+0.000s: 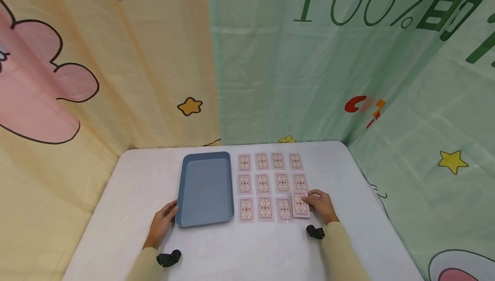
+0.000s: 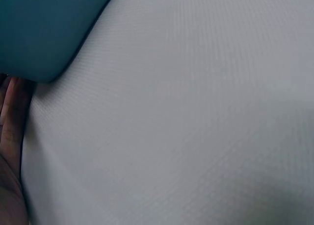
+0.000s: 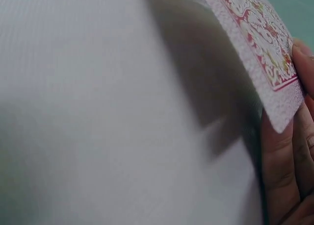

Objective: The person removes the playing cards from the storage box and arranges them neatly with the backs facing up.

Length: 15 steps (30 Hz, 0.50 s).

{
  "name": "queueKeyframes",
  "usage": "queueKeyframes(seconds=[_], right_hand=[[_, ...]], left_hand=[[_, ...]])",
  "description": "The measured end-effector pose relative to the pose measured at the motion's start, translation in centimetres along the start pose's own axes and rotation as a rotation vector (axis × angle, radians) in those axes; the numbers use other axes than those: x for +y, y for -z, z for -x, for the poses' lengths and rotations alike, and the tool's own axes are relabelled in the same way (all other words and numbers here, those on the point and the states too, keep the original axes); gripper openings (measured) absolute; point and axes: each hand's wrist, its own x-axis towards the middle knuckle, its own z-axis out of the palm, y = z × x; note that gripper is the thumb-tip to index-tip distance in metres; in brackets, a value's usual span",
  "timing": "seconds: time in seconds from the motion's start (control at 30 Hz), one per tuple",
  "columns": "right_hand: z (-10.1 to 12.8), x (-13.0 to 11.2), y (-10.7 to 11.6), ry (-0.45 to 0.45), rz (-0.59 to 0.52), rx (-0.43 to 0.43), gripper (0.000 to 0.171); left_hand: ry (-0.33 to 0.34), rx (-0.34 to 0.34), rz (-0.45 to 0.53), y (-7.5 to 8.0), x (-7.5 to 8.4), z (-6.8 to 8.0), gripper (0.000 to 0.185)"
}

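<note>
My right hand (image 1: 322, 206) pinches a card (image 1: 300, 205) lifted right of the tray (image 1: 206, 187), whose near-left corner my relaxed left hand (image 1: 162, 226) touches.

The tray (image 1: 206, 188) looks like smooth matt blue plastic, the playing card (image 3: 255, 34) has a finely pebbled paper finish, and the tablecloth (image 2: 196, 112) is matt woven cloth.

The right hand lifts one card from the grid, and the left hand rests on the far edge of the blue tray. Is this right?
Not quite. The head view shows the left hand at the near left corner of the blue tray, not the far edge. The right hand does lift one card.
</note>
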Motion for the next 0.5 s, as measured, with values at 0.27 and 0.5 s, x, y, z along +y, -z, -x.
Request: queueKeyframes(seconds=[0.27, 0.5], right_hand=[[0.3, 1.0, 1.1, 0.029, 0.04, 0.025, 0.033], [0.3, 0.9, 1.1, 0.06, 0.203, 0.055, 0.029]], left_hand=[[-0.016, 0.004, 0.007, -0.2, 0.1, -0.2, 0.052], [-0.011, 0.008, 0.002, -0.2, -0.1, -0.1, 0.052]])
